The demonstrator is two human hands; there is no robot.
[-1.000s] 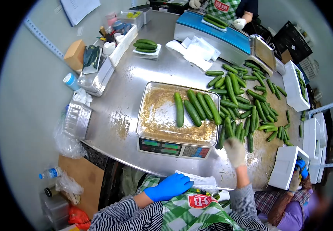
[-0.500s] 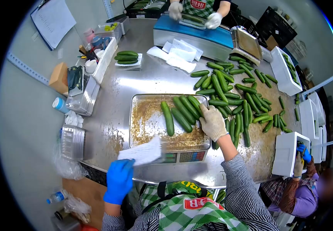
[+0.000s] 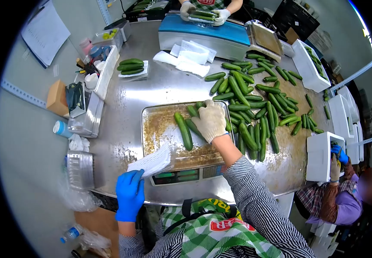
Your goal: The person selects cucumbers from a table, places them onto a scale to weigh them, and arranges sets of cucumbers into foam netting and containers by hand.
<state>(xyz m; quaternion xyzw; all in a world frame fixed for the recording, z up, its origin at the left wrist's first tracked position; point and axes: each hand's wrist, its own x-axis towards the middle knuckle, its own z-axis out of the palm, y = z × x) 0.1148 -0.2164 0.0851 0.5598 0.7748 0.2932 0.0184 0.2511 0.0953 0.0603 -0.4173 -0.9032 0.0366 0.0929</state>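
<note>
My left hand (image 3: 130,193), in a blue glove, pinches the near edge of a white quilted sheet (image 3: 152,161) with clear plastic showing at its right edge, held tilted over the front left corner of the weighing scale. My right hand (image 3: 212,121), in a beige knit glove, is closed over several cucumbers (image 3: 193,111) on the scale's metal pan (image 3: 151,139); its fingertips and part of these cucumbers are hidden. Left of that hand, one cucumber (image 3: 183,131) lies apart on the pan.
A pile of cucumbers (image 3: 255,105) spreads right of the scale. White sheets (image 3: 190,56) and a stack with three cucumbers (image 3: 131,67) lie farther back. Across the table, a gloved co-worker holds a packed tray (image 3: 202,16) above a blue-topped machine (image 3: 203,30). Another person reaches into a white box (image 3: 319,157).
My right hand has moved left across the pan and now covers the cucumbers there. My left hand still holds the white sheet. The far co-worker has lifted the packed tray, and the view has shifted slightly.
</note>
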